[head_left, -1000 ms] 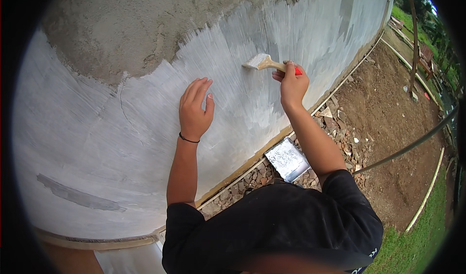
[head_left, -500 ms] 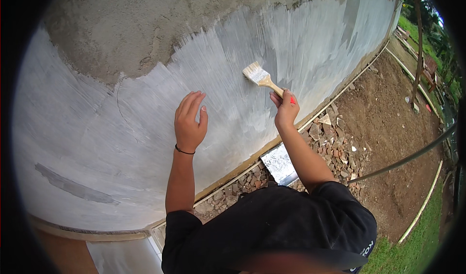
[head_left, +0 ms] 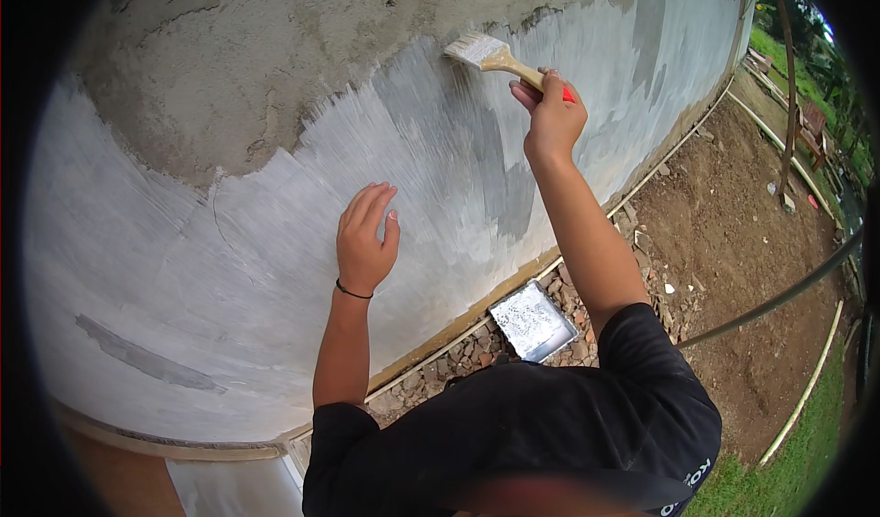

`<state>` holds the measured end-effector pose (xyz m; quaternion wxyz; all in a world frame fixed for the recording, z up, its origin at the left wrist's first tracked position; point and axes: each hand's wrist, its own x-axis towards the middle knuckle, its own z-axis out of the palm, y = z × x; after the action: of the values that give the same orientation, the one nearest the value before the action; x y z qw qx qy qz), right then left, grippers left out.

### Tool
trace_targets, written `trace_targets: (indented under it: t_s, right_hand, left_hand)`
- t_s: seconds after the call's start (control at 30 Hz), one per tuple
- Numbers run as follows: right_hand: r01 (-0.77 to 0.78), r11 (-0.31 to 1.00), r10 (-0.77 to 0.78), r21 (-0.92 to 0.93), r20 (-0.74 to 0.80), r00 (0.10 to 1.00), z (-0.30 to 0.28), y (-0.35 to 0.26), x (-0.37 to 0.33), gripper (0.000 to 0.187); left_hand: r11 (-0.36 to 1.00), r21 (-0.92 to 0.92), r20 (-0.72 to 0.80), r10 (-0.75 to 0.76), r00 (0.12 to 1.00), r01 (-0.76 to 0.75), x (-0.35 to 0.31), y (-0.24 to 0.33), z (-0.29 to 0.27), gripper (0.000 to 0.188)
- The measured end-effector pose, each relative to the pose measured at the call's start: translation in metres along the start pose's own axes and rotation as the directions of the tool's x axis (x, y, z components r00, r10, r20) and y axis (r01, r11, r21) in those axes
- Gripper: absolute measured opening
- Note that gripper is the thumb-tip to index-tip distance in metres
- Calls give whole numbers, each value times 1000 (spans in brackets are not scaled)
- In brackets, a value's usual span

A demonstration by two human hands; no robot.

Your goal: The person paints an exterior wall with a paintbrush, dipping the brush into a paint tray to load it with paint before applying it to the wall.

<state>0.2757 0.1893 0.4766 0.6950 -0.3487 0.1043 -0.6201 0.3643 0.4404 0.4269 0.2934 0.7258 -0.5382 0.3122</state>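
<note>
My right hand [head_left: 556,118] grips a flat paintbrush [head_left: 504,60] by its pale wooden handle, whose end is red. White paint coats the bristles, which lie at the wall's upper painted edge, near bare grey plaster [head_left: 229,68]. Over the white-streaked wall [head_left: 275,288], my left hand [head_left: 368,233] is held with fingers stretched out and thumb apart, holding nothing. Whether its palm touches the wall I cannot tell. A dark band circles the left wrist. Below the brush, the paint looks thin and greyish in streaks.
A paint tray [head_left: 533,320] with white paint sits on broken rubble [head_left: 458,357] at the wall's foot. Brown soil [head_left: 724,242] spreads to the right, crossed by a dark pole or hose [head_left: 779,297]. Grass [head_left: 807,453] and a pale pole [head_left: 802,384] lie beyond.
My right hand has moved up the wall with the paintbrush, bringing the bristles to the plaster's edge. The left hand has shifted slightly down and right. More of the paint tray shows.
</note>
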Motion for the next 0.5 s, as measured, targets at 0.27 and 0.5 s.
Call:
trace_targets:
  t_s: [0.27, 0.5]
  right_hand:
    - [-170, 980, 156, -101, -127, 980, -116, 111, -37, 28]
    - [-320, 885, 228, -337, -285, 931, -151, 126, -42, 27]
  left_hand:
    - [1000, -12, 55, 3, 998, -2, 5, 19, 10, 28]
    - [1000, -10, 85, 0, 996, 1, 4, 25, 18, 28]
